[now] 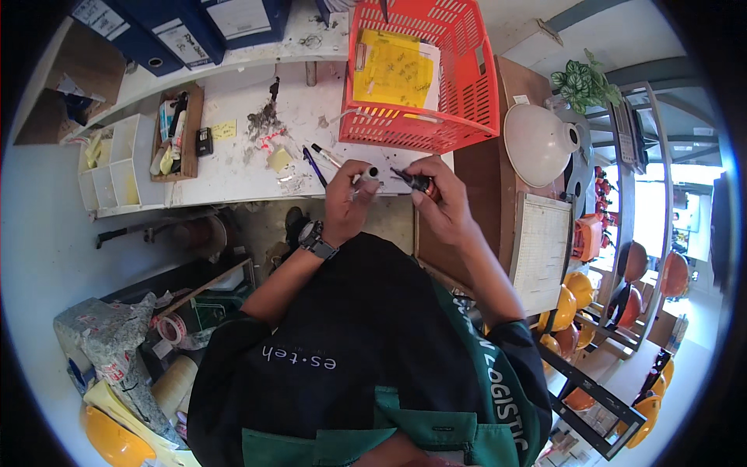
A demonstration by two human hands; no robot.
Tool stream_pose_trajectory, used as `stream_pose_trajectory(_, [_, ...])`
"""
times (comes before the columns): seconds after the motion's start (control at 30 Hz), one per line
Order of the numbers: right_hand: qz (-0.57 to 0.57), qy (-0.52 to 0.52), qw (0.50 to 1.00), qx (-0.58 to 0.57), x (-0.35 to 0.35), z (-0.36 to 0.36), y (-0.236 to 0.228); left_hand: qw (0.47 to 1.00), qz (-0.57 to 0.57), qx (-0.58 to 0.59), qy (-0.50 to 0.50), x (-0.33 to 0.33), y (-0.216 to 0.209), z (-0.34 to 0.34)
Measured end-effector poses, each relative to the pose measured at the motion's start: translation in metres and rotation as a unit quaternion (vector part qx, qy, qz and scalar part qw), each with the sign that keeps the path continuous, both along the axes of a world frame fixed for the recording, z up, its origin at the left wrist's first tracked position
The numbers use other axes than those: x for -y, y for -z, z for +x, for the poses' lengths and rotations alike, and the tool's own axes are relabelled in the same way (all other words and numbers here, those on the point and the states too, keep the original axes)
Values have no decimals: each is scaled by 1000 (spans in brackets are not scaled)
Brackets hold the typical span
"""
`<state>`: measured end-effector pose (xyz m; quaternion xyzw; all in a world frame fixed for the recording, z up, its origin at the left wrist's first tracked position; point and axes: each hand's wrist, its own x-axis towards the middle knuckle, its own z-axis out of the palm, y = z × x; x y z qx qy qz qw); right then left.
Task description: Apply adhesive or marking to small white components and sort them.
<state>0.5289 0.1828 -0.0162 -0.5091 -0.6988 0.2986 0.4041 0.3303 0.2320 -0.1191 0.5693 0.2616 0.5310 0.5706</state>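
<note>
My left hand, a watch on its wrist, is closed round a short pale tube whose round dark end faces up. Close by on the right, my right hand grips a small black and red pointed tool; its thin dark tip points toward the tube without touching it. What kind of tool it is I cannot make out. Both hands are over the front edge of the white desk. Just beyond the left hand lie a blue pen and a white pen.
A red slotted basket with yellow papers stands behind the hands. Left on the desk are a wooden tray of stationery and a white divided organizer. A pale dome-shaped lampshade is at right, near yellow helmets.
</note>
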Motion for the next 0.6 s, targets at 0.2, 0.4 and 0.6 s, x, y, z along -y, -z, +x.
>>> stream_pose_trajectory(0.2, [42, 174, 978, -109, -24, -20, 102, 997, -49, 9, -62, -12, -4, -14])
stream_pose_trajectory(0.4, [24, 264, 962, -71, -39, -9, 172, 990, -9, -73, -118, -14, 7, -32])
stream_pose_trajectory(0.6, [20, 223, 975, 11, -48, -10, 201, 979, 35, -137, -145, -15, 4, -38])
